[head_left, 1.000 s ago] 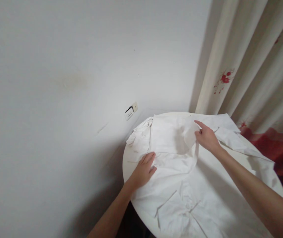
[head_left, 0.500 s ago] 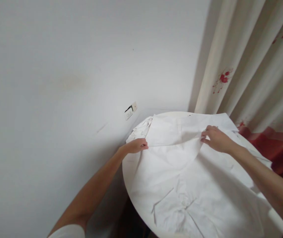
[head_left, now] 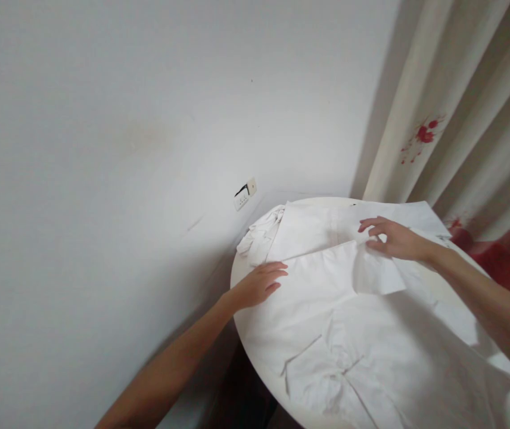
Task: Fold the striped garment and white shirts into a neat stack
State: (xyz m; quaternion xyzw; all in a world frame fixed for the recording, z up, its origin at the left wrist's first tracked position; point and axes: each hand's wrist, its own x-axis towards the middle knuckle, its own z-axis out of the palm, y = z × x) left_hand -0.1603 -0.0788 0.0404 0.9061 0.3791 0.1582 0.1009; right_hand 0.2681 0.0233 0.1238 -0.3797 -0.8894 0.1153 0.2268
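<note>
A white garment [head_left: 322, 283] of thin cloth lies spread over a round white table [head_left: 242, 316]; its exact kind I cannot make out. My left hand [head_left: 261, 283] rests open on the garment's left edge, fingers stretched out and side by side. On the right, my right hand [head_left: 386, 238] hovers close over the cloth, fingers apart and bent, nothing visibly gripped. Just below it, a loose flap [head_left: 378, 271] of the garment is turned over. Gathered, wrinkled cloth [head_left: 342, 375] lies at the near side, with a bunched part [head_left: 264, 232] at the far left.
A pale wall [head_left: 148, 196] runs along the table's left and back, with a socket [head_left: 242, 199] whose plate has a dark gap. Cream curtains [head_left: 438, 119] with red flowers hang at the right, above red cloth [head_left: 500, 262].
Both hands have let go of the garment's edge and their fingers have opened. A corner by the right hand has folded over into a flap. The view has shifted slightly.
</note>
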